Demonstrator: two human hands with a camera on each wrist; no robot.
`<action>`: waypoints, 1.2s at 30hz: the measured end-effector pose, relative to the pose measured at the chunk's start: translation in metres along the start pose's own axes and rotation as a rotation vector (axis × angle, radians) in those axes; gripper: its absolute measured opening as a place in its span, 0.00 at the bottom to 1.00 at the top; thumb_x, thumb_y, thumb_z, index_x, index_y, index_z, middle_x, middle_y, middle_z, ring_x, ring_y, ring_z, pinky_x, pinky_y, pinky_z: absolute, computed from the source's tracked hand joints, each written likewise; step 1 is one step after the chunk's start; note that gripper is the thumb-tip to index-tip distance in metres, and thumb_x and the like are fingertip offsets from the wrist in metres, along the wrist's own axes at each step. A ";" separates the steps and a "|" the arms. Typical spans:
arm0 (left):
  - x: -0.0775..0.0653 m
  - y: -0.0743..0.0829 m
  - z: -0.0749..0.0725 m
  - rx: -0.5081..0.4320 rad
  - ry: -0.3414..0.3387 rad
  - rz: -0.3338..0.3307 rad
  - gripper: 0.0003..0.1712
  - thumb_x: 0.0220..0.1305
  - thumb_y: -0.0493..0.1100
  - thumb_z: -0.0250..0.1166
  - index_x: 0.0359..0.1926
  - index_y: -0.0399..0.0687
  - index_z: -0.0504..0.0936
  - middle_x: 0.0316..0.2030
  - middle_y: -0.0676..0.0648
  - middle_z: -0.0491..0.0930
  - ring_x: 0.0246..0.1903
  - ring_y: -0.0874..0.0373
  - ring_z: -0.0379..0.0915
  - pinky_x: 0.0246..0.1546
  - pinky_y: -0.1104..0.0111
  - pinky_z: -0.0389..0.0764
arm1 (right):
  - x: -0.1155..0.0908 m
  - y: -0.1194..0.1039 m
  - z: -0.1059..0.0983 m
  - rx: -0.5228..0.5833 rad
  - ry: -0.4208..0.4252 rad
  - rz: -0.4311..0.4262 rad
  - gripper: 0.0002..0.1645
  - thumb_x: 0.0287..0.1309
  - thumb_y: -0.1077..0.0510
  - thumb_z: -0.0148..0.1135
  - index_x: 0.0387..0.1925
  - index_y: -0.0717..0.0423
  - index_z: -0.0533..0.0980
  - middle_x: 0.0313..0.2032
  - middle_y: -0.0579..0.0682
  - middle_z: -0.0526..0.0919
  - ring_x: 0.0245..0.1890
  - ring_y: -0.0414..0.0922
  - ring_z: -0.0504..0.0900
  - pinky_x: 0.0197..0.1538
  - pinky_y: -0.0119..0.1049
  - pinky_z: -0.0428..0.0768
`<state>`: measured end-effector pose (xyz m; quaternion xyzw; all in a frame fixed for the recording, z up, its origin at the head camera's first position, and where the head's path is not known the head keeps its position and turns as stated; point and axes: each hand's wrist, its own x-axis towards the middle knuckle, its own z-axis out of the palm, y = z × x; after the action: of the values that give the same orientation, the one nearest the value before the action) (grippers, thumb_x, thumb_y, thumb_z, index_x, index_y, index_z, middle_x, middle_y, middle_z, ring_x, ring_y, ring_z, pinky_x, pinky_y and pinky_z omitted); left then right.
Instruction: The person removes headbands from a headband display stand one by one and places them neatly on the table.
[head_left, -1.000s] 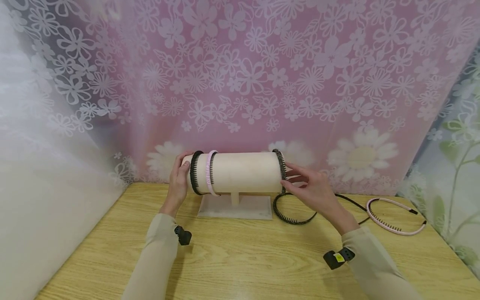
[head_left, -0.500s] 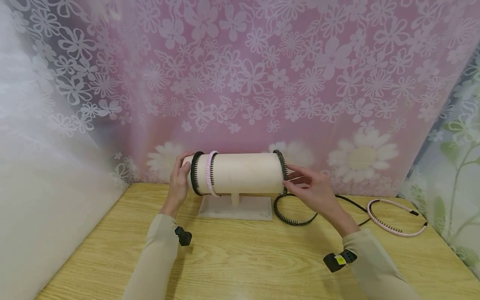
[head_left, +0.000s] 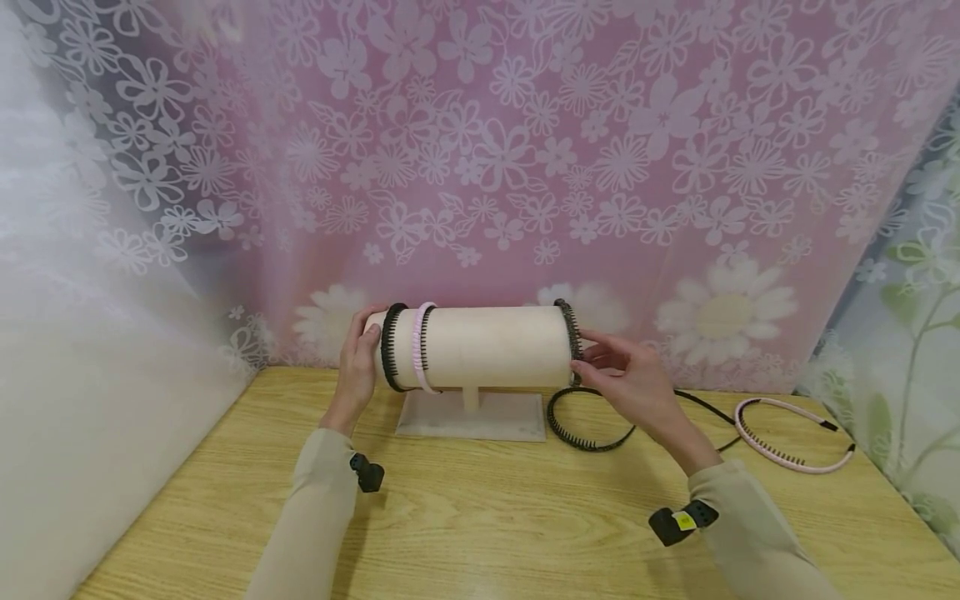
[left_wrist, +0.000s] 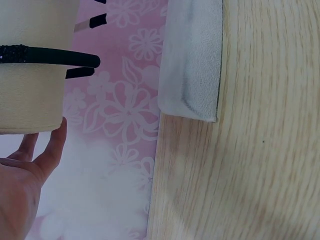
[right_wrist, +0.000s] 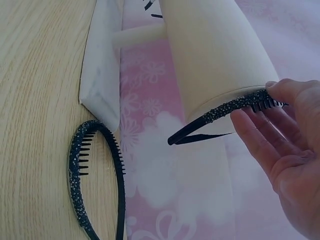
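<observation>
A cream cylindrical headband stand (head_left: 495, 346) stands on the table, its roll lying crosswise on a short post. My left hand (head_left: 356, 367) holds the roll's left end, thumb on the near side and fingers behind. Close to that hand, a black headband (head_left: 389, 346) and a pink headband (head_left: 418, 346) with dark teeth sit around the roll. At the right end my right hand (head_left: 626, 371) pinches a black glittery headband (right_wrist: 232, 106) between thumb and fingers. In the right wrist view this headband is at the roll's very edge, its tips hanging below.
A second black glittery headband (right_wrist: 76, 172) lies on the wooden table (head_left: 465, 517), right of the stand's flat base (head_left: 471, 423). Farther right lies a pink headband (head_left: 780, 457) near a thin black band (head_left: 705, 404). A floral curtain (head_left: 525, 167) hangs close behind.
My right hand has shifted slightly to the right, and the black glittery headband has slid with it to the roll's right edge. The left hand and the stand look nearly still.
</observation>
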<state>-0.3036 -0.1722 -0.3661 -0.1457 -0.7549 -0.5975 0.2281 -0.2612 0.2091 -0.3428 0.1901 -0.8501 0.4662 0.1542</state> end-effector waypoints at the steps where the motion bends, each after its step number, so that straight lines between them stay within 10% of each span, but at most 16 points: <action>1: 0.000 0.000 0.000 -0.003 0.000 0.000 0.25 0.81 0.46 0.42 0.71 0.43 0.68 0.71 0.44 0.70 0.66 0.53 0.67 0.64 0.69 0.66 | -0.001 0.000 0.000 -0.005 0.001 0.004 0.31 0.64 0.56 0.70 0.68 0.55 0.75 0.45 0.60 0.87 0.43 0.53 0.89 0.38 0.28 0.84; 14: 0.000 -0.001 -0.002 -0.026 -0.006 0.007 0.25 0.81 0.45 0.42 0.71 0.40 0.68 0.70 0.42 0.70 0.64 0.57 0.67 0.62 0.73 0.66 | -0.011 0.002 -0.012 -0.076 0.051 0.002 0.30 0.65 0.56 0.69 0.67 0.55 0.75 0.45 0.60 0.87 0.38 0.26 0.83 0.41 0.24 0.82; 36: 0.002 -0.002 0.000 -0.066 0.005 -0.008 0.24 0.80 0.45 0.43 0.69 0.44 0.69 0.67 0.43 0.71 0.56 0.61 0.69 0.56 0.74 0.69 | -0.043 0.006 -0.040 -0.140 0.058 -0.090 0.29 0.60 0.64 0.71 0.64 0.56 0.78 0.38 0.55 0.88 0.36 0.25 0.82 0.39 0.20 0.80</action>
<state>-0.3064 -0.1729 -0.3667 -0.1486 -0.7347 -0.6234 0.2227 -0.2225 0.2541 -0.3451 0.2034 -0.8664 0.4036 0.2125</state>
